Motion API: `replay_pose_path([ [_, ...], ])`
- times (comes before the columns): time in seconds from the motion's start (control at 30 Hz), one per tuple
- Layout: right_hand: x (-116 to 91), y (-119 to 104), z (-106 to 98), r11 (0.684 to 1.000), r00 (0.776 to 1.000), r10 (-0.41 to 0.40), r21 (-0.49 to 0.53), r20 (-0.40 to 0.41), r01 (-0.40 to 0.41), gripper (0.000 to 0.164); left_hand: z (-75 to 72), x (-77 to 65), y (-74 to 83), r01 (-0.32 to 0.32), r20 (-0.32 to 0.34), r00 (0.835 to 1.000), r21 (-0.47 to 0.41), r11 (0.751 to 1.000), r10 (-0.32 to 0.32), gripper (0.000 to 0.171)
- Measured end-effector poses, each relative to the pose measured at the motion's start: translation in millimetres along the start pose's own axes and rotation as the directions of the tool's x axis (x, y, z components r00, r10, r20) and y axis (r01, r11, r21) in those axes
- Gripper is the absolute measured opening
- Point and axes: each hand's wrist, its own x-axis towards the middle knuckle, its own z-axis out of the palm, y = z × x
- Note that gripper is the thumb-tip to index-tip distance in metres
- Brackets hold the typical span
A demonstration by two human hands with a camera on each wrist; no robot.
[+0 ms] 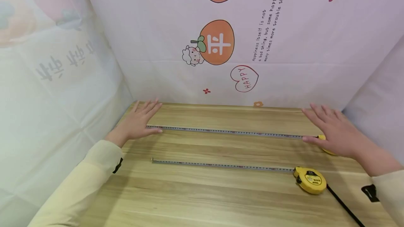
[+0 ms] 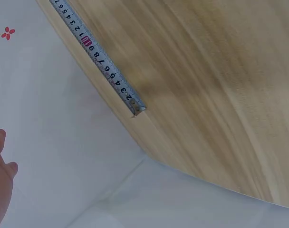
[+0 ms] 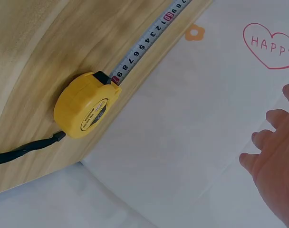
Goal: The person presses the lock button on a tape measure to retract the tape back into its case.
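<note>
My left hand (image 1: 137, 123) hovers over the left end of the far tape measure's blade (image 1: 233, 132), fingers spread and holding nothing. Across the table my right hand (image 1: 337, 134), also with spread fingers and nothing in it, overlaps that tape's yellow case (image 3: 87, 104), covering most of it in the head view. The far blade's metal hook (image 2: 138, 108) lies close to the table edge in the left wrist view. Nearer to me rests a second yellow tape measure (image 1: 312, 180), its shorter blade (image 1: 221, 165) pulled out to the left, roughly parallel to the first.
The wooden table (image 1: 189, 199) has white printed cloth (image 1: 157, 45) hanging at its back and sides. A black wrist strap (image 1: 344, 206) trails from the nearer tape measure towards the front right. Another dark strap (image 3: 25, 149) is attached to the far case.
</note>
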Motion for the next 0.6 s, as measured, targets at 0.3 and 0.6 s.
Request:
replay_pose_path([
  [0.3,-13,-10,5,0.999,0.996,-0.049,0.017,-0.072,0.051,0.096,5.7,-16.9,2.4,-0.041,-0.034,0.999,0.0,0.999,0.041,0.095],
  [0.6,-28,-16,9,0.997,0.998,0.005,0.077,-0.069,0.001,0.096,17.4,-34.8,3.9,-0.095,-0.132,0.988,-0.095,0.991,0.082,0.092],
])
